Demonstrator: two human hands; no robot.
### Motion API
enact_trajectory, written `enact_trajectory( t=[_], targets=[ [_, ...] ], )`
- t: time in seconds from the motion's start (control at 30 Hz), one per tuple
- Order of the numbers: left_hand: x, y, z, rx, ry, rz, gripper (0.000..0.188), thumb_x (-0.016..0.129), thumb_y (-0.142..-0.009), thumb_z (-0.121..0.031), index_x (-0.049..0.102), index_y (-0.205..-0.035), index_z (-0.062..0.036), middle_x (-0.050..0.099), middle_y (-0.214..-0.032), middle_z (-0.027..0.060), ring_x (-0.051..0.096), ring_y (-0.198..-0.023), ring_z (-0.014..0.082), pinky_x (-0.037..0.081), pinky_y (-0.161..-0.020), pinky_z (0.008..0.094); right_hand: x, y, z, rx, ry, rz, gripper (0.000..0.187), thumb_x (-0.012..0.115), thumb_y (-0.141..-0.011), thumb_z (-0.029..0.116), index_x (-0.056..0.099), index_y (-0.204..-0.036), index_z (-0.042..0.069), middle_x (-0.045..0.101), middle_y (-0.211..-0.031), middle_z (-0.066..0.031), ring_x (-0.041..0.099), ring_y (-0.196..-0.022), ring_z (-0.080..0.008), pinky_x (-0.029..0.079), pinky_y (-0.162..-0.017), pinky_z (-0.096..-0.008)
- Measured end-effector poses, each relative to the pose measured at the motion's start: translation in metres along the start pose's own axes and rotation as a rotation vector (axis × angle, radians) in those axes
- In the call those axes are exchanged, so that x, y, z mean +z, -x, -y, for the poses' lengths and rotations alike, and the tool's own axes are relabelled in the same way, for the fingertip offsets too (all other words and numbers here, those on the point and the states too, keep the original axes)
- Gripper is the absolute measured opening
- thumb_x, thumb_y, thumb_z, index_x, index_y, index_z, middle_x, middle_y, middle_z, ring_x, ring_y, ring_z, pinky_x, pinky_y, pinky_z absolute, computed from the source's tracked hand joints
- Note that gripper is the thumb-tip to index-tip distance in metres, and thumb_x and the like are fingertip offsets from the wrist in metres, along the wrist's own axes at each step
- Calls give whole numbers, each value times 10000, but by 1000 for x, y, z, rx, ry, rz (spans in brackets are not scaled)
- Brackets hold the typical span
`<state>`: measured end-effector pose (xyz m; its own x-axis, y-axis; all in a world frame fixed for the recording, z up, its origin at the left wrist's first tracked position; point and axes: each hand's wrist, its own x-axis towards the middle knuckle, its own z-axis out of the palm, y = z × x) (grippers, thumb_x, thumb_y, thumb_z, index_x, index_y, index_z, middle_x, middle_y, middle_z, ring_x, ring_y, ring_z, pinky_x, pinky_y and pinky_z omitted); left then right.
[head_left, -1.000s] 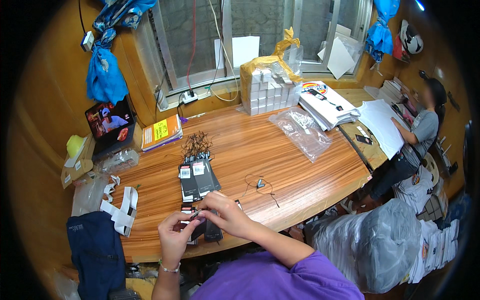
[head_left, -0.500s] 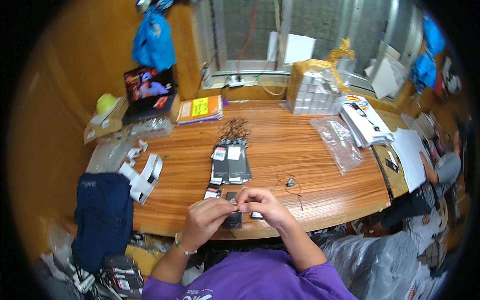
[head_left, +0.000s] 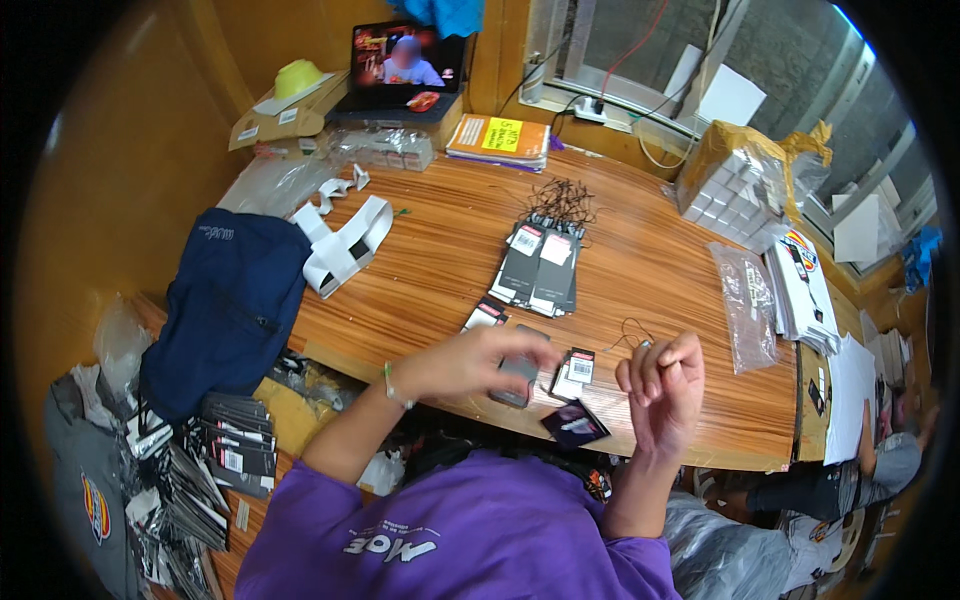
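Observation:
My left hand [head_left: 470, 362] is open, its slightly blurred fingers apart above a dark hang tag [head_left: 515, 380] at the table's front edge. To the right, my right hand [head_left: 662, 390] is raised with its fingers curled together. Whatever those fingers hold, if anything, is too small to make out. A thin black cord [head_left: 630, 330] shows just behind it. Between the hands lie tags with white labels [head_left: 576, 370]. A dark, glossy square card [head_left: 575, 424] sits tilted at the edge. Farther back is a stack of grey hang tags [head_left: 540, 265] with tangled black cords [head_left: 560, 200].
A laptop [head_left: 410, 65], notebooks [head_left: 500, 140] and white paper strips [head_left: 345, 245] lie left. Dark blue cloth [head_left: 235, 300] hangs over the left edge. A wrapped bundle of white boxes [head_left: 735, 190], a plastic bag [head_left: 748, 310] and a white stack [head_left: 800, 290] stand right. Another person [head_left: 890, 470] sits far right.
My hands were together over the dark tag and have now parted, the right one moving right and up. A dark square card now shows between them. The whole view has turned and shifted.

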<state>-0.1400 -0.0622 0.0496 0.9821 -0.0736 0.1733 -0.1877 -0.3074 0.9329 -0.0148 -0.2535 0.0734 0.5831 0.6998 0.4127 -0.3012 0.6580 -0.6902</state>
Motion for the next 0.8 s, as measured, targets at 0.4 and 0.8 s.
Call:
enact_trajectory(
  t=[0.4,0.8],
  targets=[
    [-40,6,85,-280,-643,-267,425,708,-682,-162,592,-1083,-79,511,-1075,85,439,-1042,256,364,-915,343,1,10,11,130,104,30,122,569,-805,87,472,-809,12,532,-647,-130,520,-553,-180,429,-512,-271],
    [-4,6,-10,-138,164,-501,243,665,-740,-3,599,-974,8,633,-791,35,584,-739,60,466,-663,192,33,2,-45,64,912,-41,142,583,-788,-23,568,-930,-23,604,-723,-73,586,-665,-117,458,-630,-228]
  ],
)
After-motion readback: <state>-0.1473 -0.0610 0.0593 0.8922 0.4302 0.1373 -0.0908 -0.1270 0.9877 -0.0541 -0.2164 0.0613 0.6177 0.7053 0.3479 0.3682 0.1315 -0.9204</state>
